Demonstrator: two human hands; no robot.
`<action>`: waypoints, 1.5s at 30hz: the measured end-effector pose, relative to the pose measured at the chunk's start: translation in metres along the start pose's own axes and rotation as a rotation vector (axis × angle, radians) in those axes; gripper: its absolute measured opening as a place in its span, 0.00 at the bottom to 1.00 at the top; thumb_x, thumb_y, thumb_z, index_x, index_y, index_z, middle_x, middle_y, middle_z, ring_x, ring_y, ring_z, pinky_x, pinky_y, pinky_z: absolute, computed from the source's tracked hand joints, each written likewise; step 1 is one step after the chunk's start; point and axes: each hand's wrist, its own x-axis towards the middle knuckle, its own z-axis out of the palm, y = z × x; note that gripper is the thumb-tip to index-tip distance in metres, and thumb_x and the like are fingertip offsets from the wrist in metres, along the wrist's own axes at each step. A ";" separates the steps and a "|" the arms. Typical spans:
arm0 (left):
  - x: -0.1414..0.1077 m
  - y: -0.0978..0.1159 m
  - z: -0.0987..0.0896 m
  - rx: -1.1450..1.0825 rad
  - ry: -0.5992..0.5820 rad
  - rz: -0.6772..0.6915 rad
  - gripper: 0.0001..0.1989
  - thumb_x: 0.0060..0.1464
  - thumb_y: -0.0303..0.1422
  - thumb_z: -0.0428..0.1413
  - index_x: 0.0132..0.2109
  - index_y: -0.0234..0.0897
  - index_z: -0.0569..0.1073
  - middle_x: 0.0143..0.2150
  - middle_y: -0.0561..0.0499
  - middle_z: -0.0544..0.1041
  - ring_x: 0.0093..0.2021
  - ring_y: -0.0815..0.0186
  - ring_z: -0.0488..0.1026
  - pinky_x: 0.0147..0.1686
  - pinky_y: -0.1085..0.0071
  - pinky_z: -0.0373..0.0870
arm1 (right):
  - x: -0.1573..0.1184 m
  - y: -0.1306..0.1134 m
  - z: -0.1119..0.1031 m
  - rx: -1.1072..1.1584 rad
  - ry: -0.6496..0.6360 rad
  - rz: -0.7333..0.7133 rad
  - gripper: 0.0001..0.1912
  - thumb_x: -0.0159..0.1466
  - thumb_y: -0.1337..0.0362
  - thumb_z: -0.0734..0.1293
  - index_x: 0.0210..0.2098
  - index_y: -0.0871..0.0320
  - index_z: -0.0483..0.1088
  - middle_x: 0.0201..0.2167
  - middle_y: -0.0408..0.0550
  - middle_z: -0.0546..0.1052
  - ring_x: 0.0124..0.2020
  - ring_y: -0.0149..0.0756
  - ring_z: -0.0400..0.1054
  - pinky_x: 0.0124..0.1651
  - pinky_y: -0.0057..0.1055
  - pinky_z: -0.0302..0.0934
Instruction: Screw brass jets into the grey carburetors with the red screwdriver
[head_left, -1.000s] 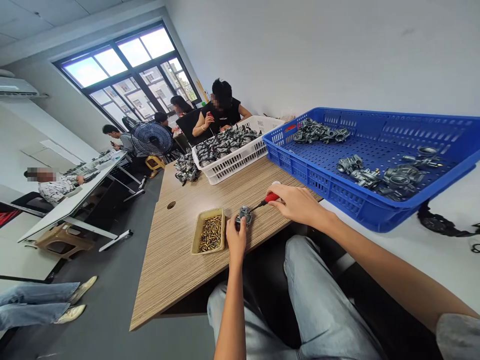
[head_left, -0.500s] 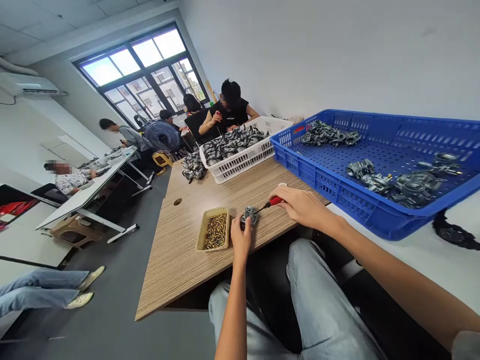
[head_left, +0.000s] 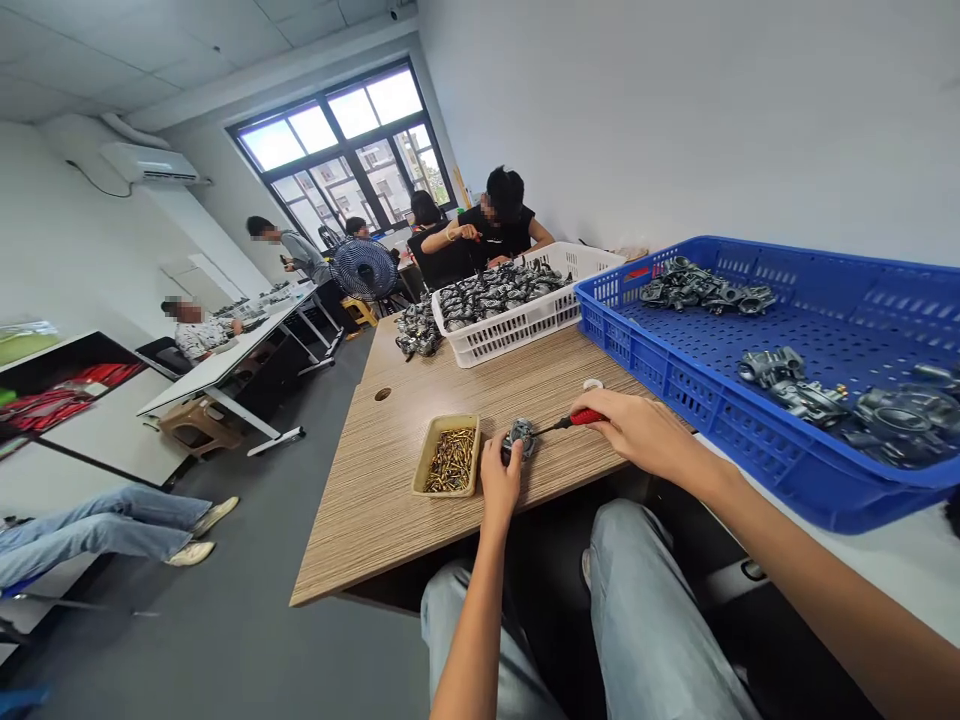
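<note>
On the wood-grain table (head_left: 360,510), my left hand (head_left: 500,478) grips a small grey metal part (head_left: 521,436) between thumb and fingers. My right hand (head_left: 626,422) is closed round the red handle of a screwdriver (head_left: 587,416), whose dark shaft points left with its end at the metal part. The exact contact of the tip is too small to make out. Just left of my left hand stands a beige tray (head_left: 421,460) full of brass-coloured pieces (head_left: 452,460). A small white round object (head_left: 592,384) lies behind the screwdriver.
A blue crate (head_left: 667,385) with grey metal parts stands at the right. Behind the table's middle, a white basket (head_left: 517,335) is heaped with dark metal parts, more of them (head_left: 420,330) beside it. A person in black (head_left: 495,230) sits beyond it; others sit further left.
The view has swung left, so everything appears further right. The screwdriver still points at the metal part, its handle now lying more level. The person beyond the basket has shifted a raised hand.
</note>
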 end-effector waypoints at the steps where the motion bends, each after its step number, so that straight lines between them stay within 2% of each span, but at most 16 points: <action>1: 0.000 0.000 0.000 0.002 0.003 0.001 0.18 0.70 0.45 0.54 0.57 0.40 0.78 0.52 0.41 0.80 0.53 0.54 0.77 0.57 0.56 0.73 | 0.000 0.000 -0.001 -0.004 -0.005 0.004 0.16 0.70 0.73 0.63 0.51 0.46 0.74 0.49 0.41 0.83 0.47 0.40 0.78 0.47 0.33 0.66; 18: 0.001 0.000 -0.002 0.001 -0.022 -0.008 0.20 0.70 0.47 0.53 0.59 0.40 0.77 0.52 0.41 0.79 0.52 0.54 0.77 0.55 0.57 0.72 | -0.002 -0.004 -0.004 -0.017 0.004 -0.002 0.12 0.73 0.69 0.65 0.50 0.46 0.75 0.46 0.40 0.84 0.46 0.40 0.79 0.46 0.32 0.65; 25: 0.001 0.000 -0.002 0.004 -0.025 -0.006 0.21 0.70 0.47 0.53 0.59 0.39 0.77 0.52 0.41 0.79 0.51 0.55 0.77 0.54 0.58 0.72 | -0.001 -0.007 -0.004 -0.017 0.007 -0.026 0.16 0.71 0.72 0.64 0.51 0.46 0.76 0.49 0.40 0.84 0.47 0.39 0.79 0.48 0.31 0.66; 32: 0.001 0.002 -0.002 -0.003 -0.023 -0.009 0.21 0.70 0.47 0.53 0.59 0.40 0.77 0.52 0.41 0.79 0.53 0.54 0.77 0.57 0.56 0.72 | -0.002 -0.007 -0.004 -0.026 0.020 -0.019 0.15 0.72 0.68 0.65 0.53 0.47 0.76 0.49 0.43 0.84 0.47 0.41 0.79 0.47 0.34 0.68; 39: 0.001 0.000 -0.001 0.007 -0.016 -0.010 0.20 0.70 0.46 0.53 0.59 0.40 0.77 0.52 0.41 0.79 0.53 0.54 0.77 0.57 0.57 0.72 | -0.002 -0.007 -0.003 -0.050 0.026 0.019 0.14 0.71 0.68 0.66 0.52 0.47 0.77 0.48 0.43 0.84 0.46 0.42 0.79 0.45 0.33 0.67; 45: 0.000 -0.003 0.000 0.002 -0.021 -0.012 0.20 0.70 0.46 0.53 0.59 0.39 0.77 0.53 0.40 0.79 0.54 0.54 0.76 0.57 0.57 0.72 | -0.001 -0.007 -0.002 0.019 0.014 -0.023 0.16 0.70 0.71 0.65 0.53 0.47 0.76 0.50 0.42 0.84 0.48 0.40 0.79 0.49 0.33 0.68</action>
